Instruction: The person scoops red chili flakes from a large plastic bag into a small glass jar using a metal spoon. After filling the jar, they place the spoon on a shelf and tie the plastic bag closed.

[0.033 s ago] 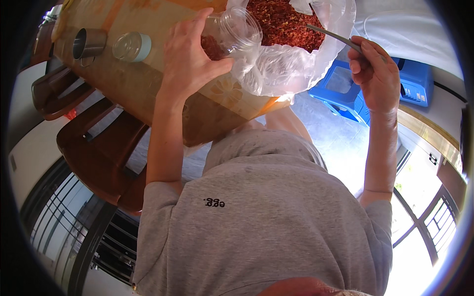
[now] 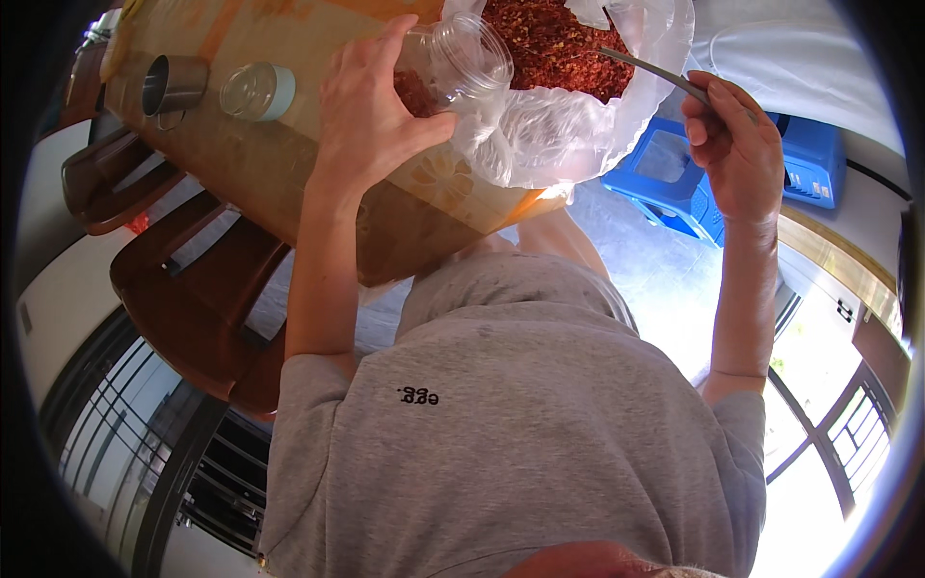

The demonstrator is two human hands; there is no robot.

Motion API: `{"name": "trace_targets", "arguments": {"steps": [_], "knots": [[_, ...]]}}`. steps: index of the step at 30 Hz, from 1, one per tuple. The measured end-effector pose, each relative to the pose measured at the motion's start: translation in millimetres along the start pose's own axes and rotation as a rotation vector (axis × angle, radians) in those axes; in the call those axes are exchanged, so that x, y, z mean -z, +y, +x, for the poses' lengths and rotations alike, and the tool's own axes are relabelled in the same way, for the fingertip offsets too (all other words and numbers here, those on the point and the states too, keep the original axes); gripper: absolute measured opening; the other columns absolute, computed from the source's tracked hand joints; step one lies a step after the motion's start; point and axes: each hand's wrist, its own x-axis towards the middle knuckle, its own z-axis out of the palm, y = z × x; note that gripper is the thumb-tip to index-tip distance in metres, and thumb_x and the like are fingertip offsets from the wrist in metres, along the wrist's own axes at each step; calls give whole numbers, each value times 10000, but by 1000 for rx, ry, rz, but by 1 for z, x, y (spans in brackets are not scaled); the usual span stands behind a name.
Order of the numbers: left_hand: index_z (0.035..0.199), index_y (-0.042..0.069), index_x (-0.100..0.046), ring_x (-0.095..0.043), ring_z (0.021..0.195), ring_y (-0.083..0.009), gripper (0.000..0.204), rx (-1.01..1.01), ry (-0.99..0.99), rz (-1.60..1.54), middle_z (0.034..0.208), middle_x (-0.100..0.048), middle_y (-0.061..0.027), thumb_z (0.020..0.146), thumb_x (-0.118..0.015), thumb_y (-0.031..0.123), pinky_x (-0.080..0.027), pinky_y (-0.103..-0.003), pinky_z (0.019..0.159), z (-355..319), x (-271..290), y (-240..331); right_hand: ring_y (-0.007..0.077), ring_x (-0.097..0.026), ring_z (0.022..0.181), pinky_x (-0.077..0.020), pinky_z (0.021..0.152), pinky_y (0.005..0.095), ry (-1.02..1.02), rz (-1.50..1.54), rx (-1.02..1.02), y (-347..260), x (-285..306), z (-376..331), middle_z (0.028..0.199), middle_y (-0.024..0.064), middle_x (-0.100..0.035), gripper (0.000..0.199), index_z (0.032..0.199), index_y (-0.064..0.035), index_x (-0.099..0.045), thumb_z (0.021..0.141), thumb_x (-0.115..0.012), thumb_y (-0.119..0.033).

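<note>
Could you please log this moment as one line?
left hand: holds clear jar, tilted | right hand: holds thin utensil over red flakes in plastic bag | table: metal cup

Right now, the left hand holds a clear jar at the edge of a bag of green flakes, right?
Not green: the head view shows red flakes. The left hand does hold a clear jar at the edge of the bag.

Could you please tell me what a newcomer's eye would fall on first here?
Probably the red flakes in the translucent bag, top centre. Beside it, the left hand holds a tilted clear jar; the right hand holds a thin utensil. Blue stools stand out at right.
</note>
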Motion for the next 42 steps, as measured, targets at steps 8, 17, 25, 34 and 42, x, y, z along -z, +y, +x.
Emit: {"name": "trace_targets", "arguments": {"steps": [8,17,25,34,42], "knots": [[1261,135,-489,-535,978,-290,802,-39,-77,75,989,-555,-118,520,-759,285,-442,-411,837,13,8,17,102,-589,600,-454,492,198,-254,-43,11,-17,-6,9,778,98,-651,241,1057,55,-594,917,-507,-121],[1243,148,-507,-567,962,-242,785,2,-81,-193,1058,-560,-101,520,-796,248,-480,-373,826,16,5,28,133,-635,735,-515,593,228,-576,-686,743,-26,-34,6,941,108,-650,233,1063,-13,-636,868,-524,49],[1255,138,-497,-541,986,-210,788,17,-92,-243,1110,-533,-103,532,-803,210,-495,-345,816,10,5,18,135,-638,748,-521,628,220,-388,-542,783,-23,-15,-26,950,121,-652,165,993,21,-642,852,-558,41],[1227,144,-487,-522,952,-275,778,20,-46,-287,986,-537,-114,521,-785,280,-441,-420,845,3,0,5,122,-634,672,-502,600,217,-20,-704,686,8,-18,0,818,74,-664,165,1020,5,-645,892,-551,-38],[1227,151,-488,-519,957,-283,793,54,-57,-228,984,-538,-116,515,-801,310,-439,-419,840,-4,4,3,258,-607,632,-485,584,322,41,-941,1026,17,-63,60,770,157,-612,152,962,26,-625,823,-564,16]]}}
